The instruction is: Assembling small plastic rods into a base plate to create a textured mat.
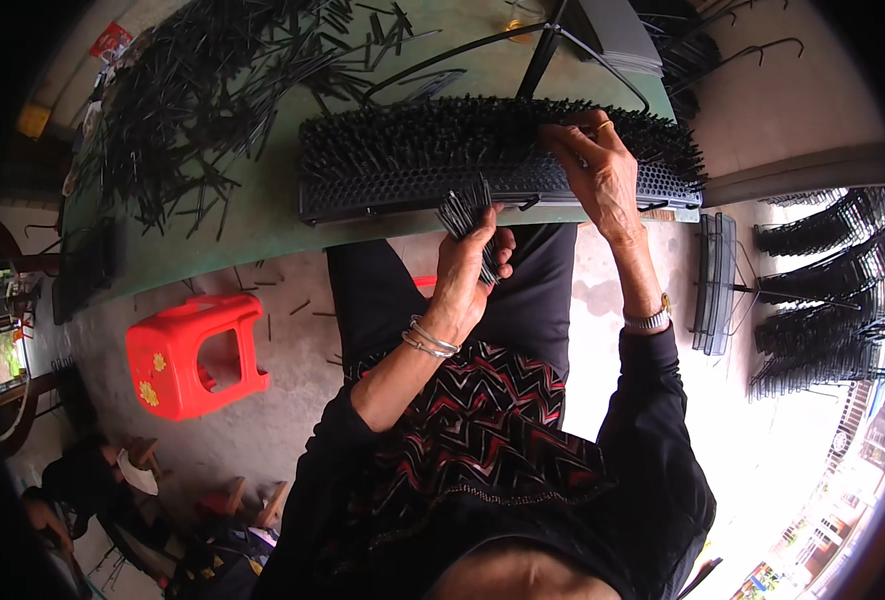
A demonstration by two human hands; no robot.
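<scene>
On the green table, right in front of me, lies a long, slightly curved black holder with rows of small holes. Short black sticks stand upright, densely packed, along its far part; the near rows of holes are bare. My left hand is closed around a bundle of thin black sticks, just in front of the holder's near edge. Over the holder, right of its middle, my right hand has its fingertips pinched together among the standing sticks. Whatever is between those fingertips is hidden.
A large heap of loose black sticks covers the table's left part. Behind the holder stands a thin metal frame, beside stacked grey sheets. A red plastic stool lies on the floor. Black racks are at the right.
</scene>
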